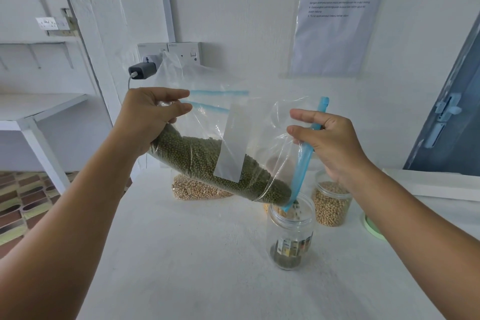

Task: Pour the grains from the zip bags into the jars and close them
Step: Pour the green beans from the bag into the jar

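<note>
White counter [181,254]; bag [220,163] between grips.

Glossy clear plastic zip bag [220,138] and jar [291,236]; matt white table [181,254].

Clear zip bag [228,148] with blue zip strip, holding green mung beans [207,163], tilted mouth-down; lower corner over the open mouth of a clear plastic jar [291,239]. That jar stands upright, a thin layer of beans at its bottom. Behind it: a second jar [331,202] part-filled with soybeans, and a bag of pale grains [192,189] lying flat.
</note>
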Available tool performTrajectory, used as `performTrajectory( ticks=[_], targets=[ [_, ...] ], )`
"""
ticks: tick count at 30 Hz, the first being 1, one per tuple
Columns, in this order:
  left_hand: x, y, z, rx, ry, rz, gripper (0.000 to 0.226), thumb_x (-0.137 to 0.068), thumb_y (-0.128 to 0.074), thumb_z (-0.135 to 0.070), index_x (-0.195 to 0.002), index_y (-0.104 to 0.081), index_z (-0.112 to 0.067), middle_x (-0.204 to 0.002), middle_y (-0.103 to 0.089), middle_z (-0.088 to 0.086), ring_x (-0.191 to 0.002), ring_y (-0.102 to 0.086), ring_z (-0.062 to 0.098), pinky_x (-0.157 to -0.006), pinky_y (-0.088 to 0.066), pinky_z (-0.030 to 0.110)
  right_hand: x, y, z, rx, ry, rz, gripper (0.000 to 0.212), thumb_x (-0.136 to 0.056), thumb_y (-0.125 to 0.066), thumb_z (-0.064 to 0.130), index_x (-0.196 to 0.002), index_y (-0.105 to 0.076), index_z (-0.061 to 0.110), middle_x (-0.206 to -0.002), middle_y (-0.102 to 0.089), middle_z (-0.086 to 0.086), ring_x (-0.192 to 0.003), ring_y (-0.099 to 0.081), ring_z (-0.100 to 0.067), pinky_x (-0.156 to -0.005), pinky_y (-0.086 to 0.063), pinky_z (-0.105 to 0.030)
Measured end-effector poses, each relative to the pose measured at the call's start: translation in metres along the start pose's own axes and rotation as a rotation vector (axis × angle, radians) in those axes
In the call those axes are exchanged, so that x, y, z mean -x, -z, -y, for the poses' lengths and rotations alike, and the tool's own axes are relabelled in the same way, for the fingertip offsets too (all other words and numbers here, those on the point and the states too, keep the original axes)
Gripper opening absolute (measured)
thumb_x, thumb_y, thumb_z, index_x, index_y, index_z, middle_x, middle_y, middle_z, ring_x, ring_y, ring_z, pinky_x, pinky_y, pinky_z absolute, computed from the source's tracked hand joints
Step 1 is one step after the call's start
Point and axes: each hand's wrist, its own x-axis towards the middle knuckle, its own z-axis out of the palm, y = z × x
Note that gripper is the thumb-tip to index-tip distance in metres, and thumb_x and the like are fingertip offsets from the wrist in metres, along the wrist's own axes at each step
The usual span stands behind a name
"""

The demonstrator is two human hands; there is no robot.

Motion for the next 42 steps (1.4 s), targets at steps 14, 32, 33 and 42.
performTrajectory(
  ticks=[14,32,33,42],
  targets=[
    [0.0007,-0.0006,0.0007,0.001,0.0,0.008,0.025,-0.08,-0.089,-0.017,-0.099,-0.081,-0.032,-0.07,-0.068,-0.013,-0.056,-0.055,0.007,-0.062,-0.051,0.023,0.0003,-0.0005,-0.0011,0.004,0.002,0.008,0.038,-0.083,-0.087,0.011,-0.118,-0.079,0.023,-0.115,-0.076,0.011,-0.081,-0.076,-0.014,-0.092,-0.061,-0.031],
    [0.002,-0.0027,-0.0018,-0.009,-0.012,0.012,0.025,-0.08,-0.088,-0.016,-0.099,-0.081,-0.031,-0.072,-0.068,-0.01,-0.056,-0.054,0.008,-0.067,-0.052,0.026,0.002,0.001,-0.0029,0.014,0.003,0.013,0.037,-0.083,-0.086,0.011,-0.117,-0.079,0.024,-0.116,-0.076,0.007,-0.078,-0.075,-0.013,-0.089,-0.061,-0.03],
    [0.0021,-0.0024,-0.0018,-0.011,-0.01,0.012,0.025,-0.08,-0.088,-0.016,-0.099,-0.081,-0.032,-0.072,-0.069,-0.011,-0.057,-0.054,0.008,-0.067,-0.052,0.026,0.0023,0.001,-0.0021,0.015,0.003,0.014,0.037,-0.083,-0.086,0.011,-0.118,-0.079,0.024,-0.116,-0.076,0.007,-0.078,-0.075,-0.013,-0.089,-0.061,-0.029],
    [-0.0001,0.0028,-0.0066,-0.021,-0.009,0.005,0.025,-0.081,-0.088,-0.018,-0.1,-0.082,-0.032,-0.078,-0.068,-0.005,-0.057,-0.054,0.01,-0.069,-0.052,0.029,0.004,0.0029,0.004,0.008,0.01,0.013,0.037,-0.083,-0.086,0.013,-0.118,-0.079,0.024,-0.115,-0.076,0.008,-0.077,-0.075,-0.014,-0.088,-0.061,-0.028]
  ],
)
